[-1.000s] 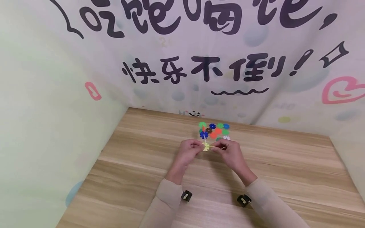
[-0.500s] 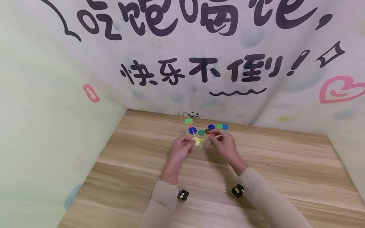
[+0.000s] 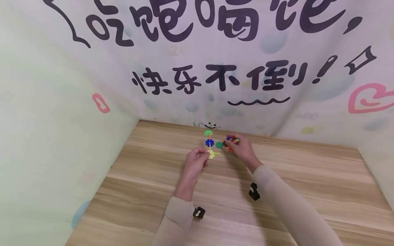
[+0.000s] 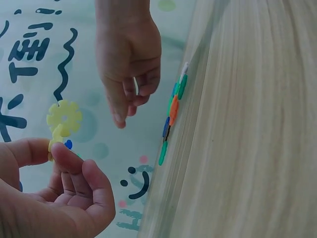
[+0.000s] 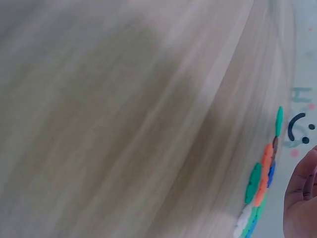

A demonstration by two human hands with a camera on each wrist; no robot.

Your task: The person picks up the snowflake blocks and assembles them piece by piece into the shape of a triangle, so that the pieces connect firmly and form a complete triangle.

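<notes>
My left hand (image 3: 194,160) pinches a yellow snowflake disc (image 3: 211,155) between thumb and forefinger, just over the table. It belongs to a linked chain running away from me, with a blue disc (image 3: 210,142) and a green disc (image 3: 208,133) at the far end. White and orange discs show edge-on between them. A second yellow disc (image 4: 64,118) is slotted onto the first. My right hand (image 3: 243,147) hovers above the loose discs, fingers pointing down and loosely bent. In the left wrist view nothing shows between its fingers. It hides part of the pile.
Loose snowflake discs lie near the back wall, among them a teal one (image 3: 219,145), a brown one (image 3: 225,144) and an orange one (image 5: 264,173). A printed curtain wall (image 3: 184,106) rises right behind the wooden table (image 3: 147,160).
Both hands were together at the yellow discs. My right hand has let go and moved away to over the loose discs, while my left hand shifted left with the chain.
</notes>
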